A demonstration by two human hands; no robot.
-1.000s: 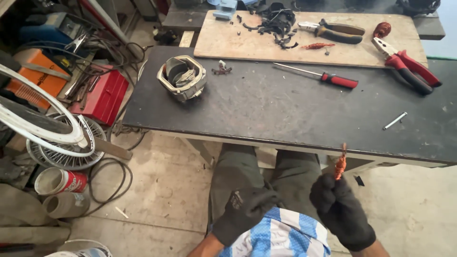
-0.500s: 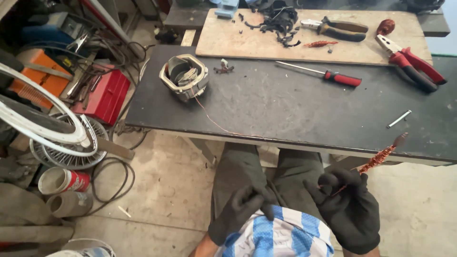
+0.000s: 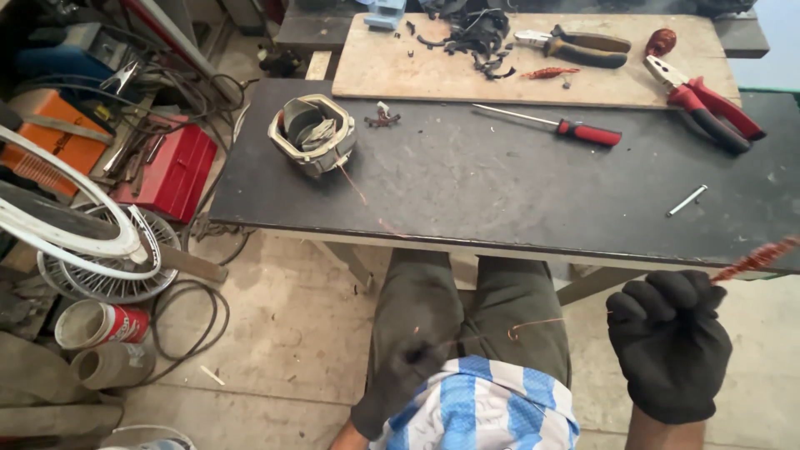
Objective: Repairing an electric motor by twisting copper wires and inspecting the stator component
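A motor stator point(image 3: 312, 133) with grey windings sits on the black table point(image 3: 517, 192) at the left. A thin copper wire point(image 3: 360, 190) runs from it over the table's front edge toward my lap. My right hand point(image 3: 671, 342), in a black glove, is closed around a twisted copper wire bundle point(image 3: 754, 260) that sticks out to the upper right, below the table edge. My left hand point(image 3: 408, 367), also gloved, is blurred against my trouser leg; a strand of wire point(image 3: 533, 321) shows just to its right. Its grip is unclear.
On the table lie a red-handled screwdriver point(image 3: 587, 132), red pliers point(image 3: 708, 108), a small metal pin point(image 3: 687, 200), and a wooden board point(image 3: 400, 71) with dark pliers point(image 3: 575, 46) and black scraps point(image 3: 471, 33). Left on the floor: red toolbox point(image 3: 175, 171), fan guard point(image 3: 100, 267), can point(image 3: 104, 323).
My right hand has moved out to the right with the copper bundle, drawing wire from the stator. My left hand has dropped lower onto my lap.
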